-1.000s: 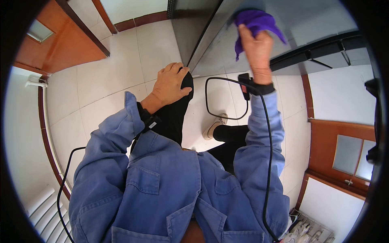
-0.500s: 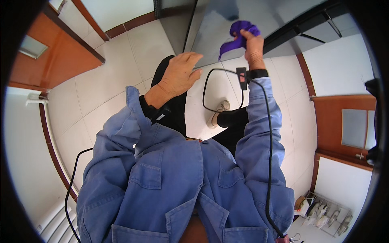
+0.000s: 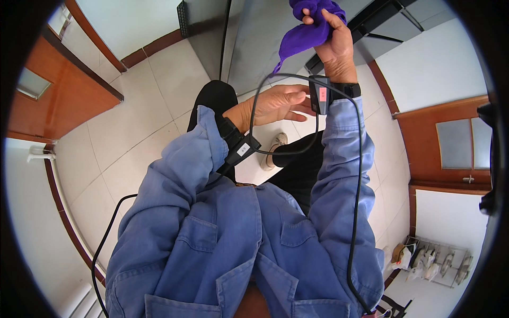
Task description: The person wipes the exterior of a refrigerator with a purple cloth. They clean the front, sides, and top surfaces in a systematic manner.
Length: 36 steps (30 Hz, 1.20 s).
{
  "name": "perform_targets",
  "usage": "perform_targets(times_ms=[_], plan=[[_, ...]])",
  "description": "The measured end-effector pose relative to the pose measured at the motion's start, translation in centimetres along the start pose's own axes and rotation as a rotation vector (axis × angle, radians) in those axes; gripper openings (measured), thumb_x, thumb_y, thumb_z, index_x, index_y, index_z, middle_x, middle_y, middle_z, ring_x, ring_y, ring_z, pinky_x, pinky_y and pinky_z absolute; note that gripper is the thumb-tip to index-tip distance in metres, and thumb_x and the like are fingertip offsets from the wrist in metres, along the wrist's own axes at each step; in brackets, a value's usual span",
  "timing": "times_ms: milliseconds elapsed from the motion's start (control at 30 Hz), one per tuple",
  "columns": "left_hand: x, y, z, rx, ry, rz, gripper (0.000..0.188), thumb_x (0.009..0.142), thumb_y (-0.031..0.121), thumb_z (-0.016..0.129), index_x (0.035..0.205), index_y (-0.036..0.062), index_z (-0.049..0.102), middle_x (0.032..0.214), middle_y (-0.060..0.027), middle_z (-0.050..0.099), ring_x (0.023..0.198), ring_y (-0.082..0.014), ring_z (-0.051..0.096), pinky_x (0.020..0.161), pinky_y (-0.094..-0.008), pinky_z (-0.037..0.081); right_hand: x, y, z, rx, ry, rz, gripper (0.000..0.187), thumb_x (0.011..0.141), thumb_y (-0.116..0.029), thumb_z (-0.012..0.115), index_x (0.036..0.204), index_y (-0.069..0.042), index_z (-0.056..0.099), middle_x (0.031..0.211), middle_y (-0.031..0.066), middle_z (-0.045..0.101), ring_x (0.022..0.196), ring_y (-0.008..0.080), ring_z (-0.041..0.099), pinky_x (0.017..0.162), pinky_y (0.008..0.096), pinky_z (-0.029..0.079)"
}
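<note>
A purple cloth (image 3: 306,37) is bunched in my right hand (image 3: 338,49), with its thin tail hanging down to the left. The hand is raised at the top of the view, in front of a glossy grey panel (image 3: 265,40); I cannot tell whether the cloth touches it. Lower and to the left, my left hand (image 3: 275,105) is empty, its fingers spread and pointing right toward my right wrist. A black box (image 3: 319,95) is strapped at the right wrist, and another black box (image 3: 245,150) sits at the left one.
A black cable (image 3: 251,119) loops across my left hand and runs down my right sleeve. Black open fittings (image 3: 379,24) stick out right of the panel. Wooden doors stand at left (image 3: 63,79) and right (image 3: 408,139). A wire rack (image 3: 440,259) with bags hangs at lower right.
My right hand has moved up with the cloth. My left hand has swung right and slightly down, toward my right wrist, behind the cable loop. The view has shifted a little.
</note>
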<state>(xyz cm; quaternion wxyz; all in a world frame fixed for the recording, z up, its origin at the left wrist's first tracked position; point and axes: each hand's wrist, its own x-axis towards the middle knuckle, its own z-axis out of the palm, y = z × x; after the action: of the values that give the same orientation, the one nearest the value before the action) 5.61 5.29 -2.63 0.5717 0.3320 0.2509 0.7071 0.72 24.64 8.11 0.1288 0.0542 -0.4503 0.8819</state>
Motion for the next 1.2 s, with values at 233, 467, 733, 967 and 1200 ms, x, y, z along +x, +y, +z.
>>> perform_targets(times_ms=[233,467,733,967,1200], plan=[[1.8,0.1,2.2,0.228,0.310,-0.073,0.041,0.098,0.043,0.068,0.122,0.0104,0.060,0.121,-0.0033,0.063,0.114,-0.0203,0.065,0.096,-0.0368,0.050,0.5,2.5,-2.9,-0.553,0.305,-0.208,0.012,0.087,0.000,0.066,0.095,0.009,0.069,0.081,0.0158,0.072,0.066,0.0272,0.069,0.063,0.0352,0.056],[2.8,-2.8,0.3,-0.052,0.446,-0.037,0.019,0.101,0.025,0.066,0.114,0.0108,0.065,0.111,0.0010,0.064,0.107,-0.0202,0.065,0.093,-0.0385,0.053,-0.1,4.6,-5.9,-0.398,0.547,-0.140,0.020,0.090,-0.003,0.062,0.107,0.007,0.064,0.092,0.0219,0.073,0.072,0.0312,0.071,0.072,0.0392,0.060],[2.5,-2.8,0.0,-0.030,0.425,0.062,0.026,0.097,0.026,0.072,0.113,0.0053,0.066,0.106,-0.0036,0.067,0.099,-0.0172,0.067,0.090,-0.0374,0.057,1.2,4.7,-8.3,0.231,0.412,0.077,0.030,0.095,-0.008,0.055,0.121,0.006,0.051,0.103,0.0247,0.069,0.082,0.0330,0.069,0.080,0.0429,0.061],[2.4,-2.7,0.1,-0.077,0.376,0.125,0.025,0.096,0.023,0.073,0.112,0.0047,0.066,0.104,-0.0042,0.066,0.097,-0.0176,0.066,0.091,-0.0399,0.058,1.8,3.6,-8.6,0.580,0.234,0.191,0.034,0.095,-0.011,0.056,0.123,0.008,0.051,0.106,0.0232,0.068,0.083,0.0325,0.067,0.082,0.0408,0.060],[2.7,-2.9,-0.5,-0.066,0.336,0.132,0.030,0.093,0.023,0.076,0.113,0.0037,0.066,0.105,-0.0052,0.066,0.096,-0.0188,0.067,0.091,-0.0421,0.058,2.8,4.1,-9.3,0.773,0.182,0.134,0.033,0.092,-0.008,0.058,0.120,0.008,0.052,0.107,0.0216,0.067,0.086,0.0307,0.066,0.083,0.0394,0.059]])
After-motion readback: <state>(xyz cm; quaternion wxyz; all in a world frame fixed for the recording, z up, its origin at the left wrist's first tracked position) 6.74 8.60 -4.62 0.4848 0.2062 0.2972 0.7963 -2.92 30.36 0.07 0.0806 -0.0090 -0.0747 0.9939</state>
